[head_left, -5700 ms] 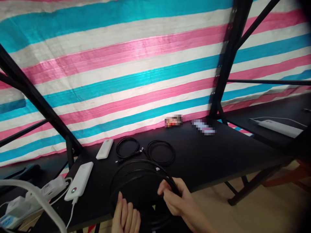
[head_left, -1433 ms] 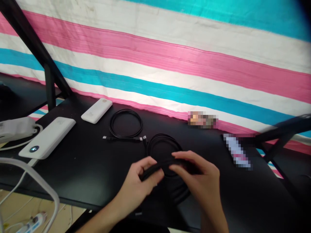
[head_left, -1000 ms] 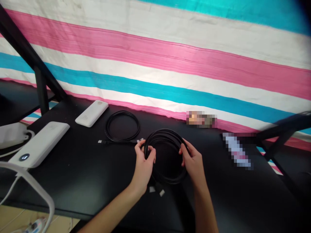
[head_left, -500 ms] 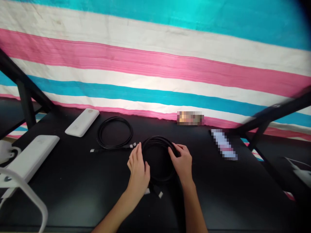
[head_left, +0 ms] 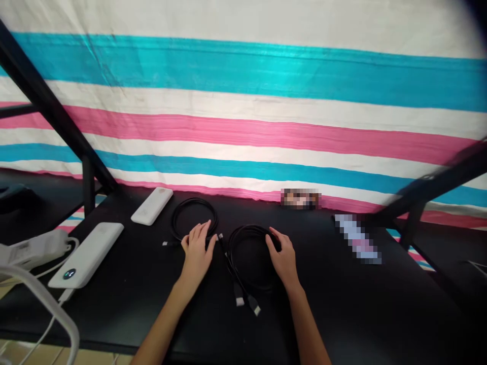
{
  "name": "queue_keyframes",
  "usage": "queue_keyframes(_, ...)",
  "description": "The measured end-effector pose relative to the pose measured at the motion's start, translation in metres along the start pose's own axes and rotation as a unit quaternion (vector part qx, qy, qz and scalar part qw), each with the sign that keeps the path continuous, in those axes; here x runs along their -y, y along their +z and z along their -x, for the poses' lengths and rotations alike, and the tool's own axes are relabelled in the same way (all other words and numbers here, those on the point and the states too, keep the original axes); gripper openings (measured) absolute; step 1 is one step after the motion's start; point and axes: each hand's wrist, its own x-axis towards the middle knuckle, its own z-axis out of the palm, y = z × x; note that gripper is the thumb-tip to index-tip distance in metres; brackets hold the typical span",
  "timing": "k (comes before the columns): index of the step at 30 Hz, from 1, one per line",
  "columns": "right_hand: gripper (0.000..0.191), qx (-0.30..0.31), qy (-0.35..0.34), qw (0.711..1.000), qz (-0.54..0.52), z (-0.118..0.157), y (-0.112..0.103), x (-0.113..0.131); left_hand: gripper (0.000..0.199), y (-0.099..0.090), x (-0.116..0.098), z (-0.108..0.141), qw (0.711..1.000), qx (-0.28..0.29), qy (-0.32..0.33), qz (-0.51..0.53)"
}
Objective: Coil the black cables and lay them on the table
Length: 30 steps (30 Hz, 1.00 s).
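Observation:
A large coil of black cable [head_left: 248,228] lies on the black table, its two USB plugs [head_left: 247,304] pointing toward me. At the coil's right edge, my right hand [head_left: 284,257] is closed round the cable between thumb and fingers. My left hand [head_left: 196,256] has its fingers apart and holds nothing. It hovers at the lower right side of a smaller black cable coil [head_left: 172,219], partly covering it; whether the fingertips touch it I cannot tell. One plug [head_left: 165,244] of the smaller coil sticks out to the left.
Two white power banks [head_left: 152,206] [head_left: 89,253] lie on the left, the nearer one with a lit display and a plugged-in white cable. A white adapter [head_left: 41,248] is beside it. Blurred-out items [head_left: 300,199] [head_left: 357,239] lie back right. Black frame bars and a striped sheet stand behind.
My left hand has let go of the large coil and moved left to the smaller coil. My right hand stays at the large coil's right edge. The view has shifted left.

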Motion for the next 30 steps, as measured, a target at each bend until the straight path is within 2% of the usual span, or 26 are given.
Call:
queue_keyframes(3, 0.050, -0.018, 0.017, 1.000, -0.015, -0.005, -0.001, -0.001, 0.037, -0.006, 0.026, -0.010, 0.997, 0.046, 0.044, -0.034)
queue_keyframes(5, 0.048, -0.024, 0.029, 0.999, -0.013, -0.006, -0.003, -0.001, 0.036, -0.004, 0.035, -0.013, 0.995, 0.057, 0.058, -0.060)
queue_keyframes(10, 0.037, -0.013, 0.074, 0.996, 0.040, -0.004, -0.014, 0.005, 0.032, 0.000, 0.035, -0.016, 0.989, 0.062, 0.073, -0.117)
queue_keyframes(17, 0.021, 0.037, 0.103, 0.987, 0.121, -0.002, -0.025, 0.012, 0.026, -0.008, 0.034, -0.019, 0.986, 0.064, 0.084, -0.128)
queue_keyframes(23, 0.024, 0.051, 0.126, 0.977, 0.164, -0.001, -0.028, 0.014, 0.037, -0.009, 0.038, -0.021, 0.994, 0.019, 0.060, -0.088)
queue_keyframes(27, 0.026, 0.080, 0.121, 0.976, 0.160, 0.002, -0.021, 0.014, 0.048, -0.008, 0.040, -0.023, 0.997, -0.046, 0.048, -0.030)
queue_keyframes(30, 0.025, 0.095, 0.106, 0.980, 0.142, 0.005, -0.011, 0.013, 0.050, -0.010, 0.042, -0.025, 0.994, -0.106, 0.029, 0.020)
